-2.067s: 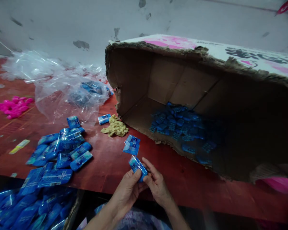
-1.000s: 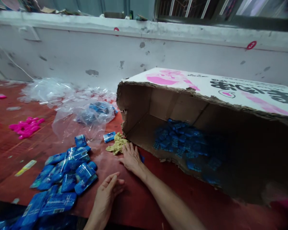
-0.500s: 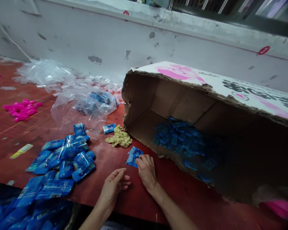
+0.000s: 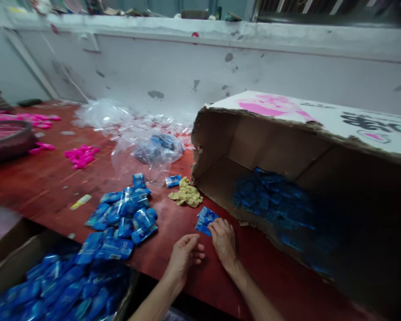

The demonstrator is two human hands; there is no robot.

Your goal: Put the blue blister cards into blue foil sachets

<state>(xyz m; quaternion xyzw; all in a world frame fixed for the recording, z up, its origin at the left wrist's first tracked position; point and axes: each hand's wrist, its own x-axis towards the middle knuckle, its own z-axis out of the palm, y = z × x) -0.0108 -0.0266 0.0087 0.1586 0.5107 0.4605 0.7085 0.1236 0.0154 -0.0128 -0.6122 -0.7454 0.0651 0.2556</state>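
Note:
My right hand [image 4: 223, 240] bends over a small group of flat blue printed cards [image 4: 205, 219] on the red table, with thumb and fingertips closed on the nearest card's edge. To its left, my left hand [image 4: 185, 258] hovers above the table edge. Its fingers are loosely curled and apart from the thumb, and nothing shows in them. Farther left lies a heap of shiny blue packets [image 4: 123, 214]. A crumpled yellow cloth-like piece [image 4: 187, 194] and a single blue card [image 4: 173, 180] lie just beyond the cards.
A large cardboard box [image 4: 217, 133] lies on its side at right, holding many blue cards [image 4: 277, 200]. Clear plastic pieces [image 4: 103, 117] and a plastic bag [image 4: 147, 156] lie behind. Pink pieces [image 4: 81, 156] and a bowl [image 4: 26, 138] are left. A box of blue packets [image 4: 63, 290] sits below the table edge.
The view has swung left, so the bowl and more of the lower box now show. Both hands keep nearly the same pose beside the cards.

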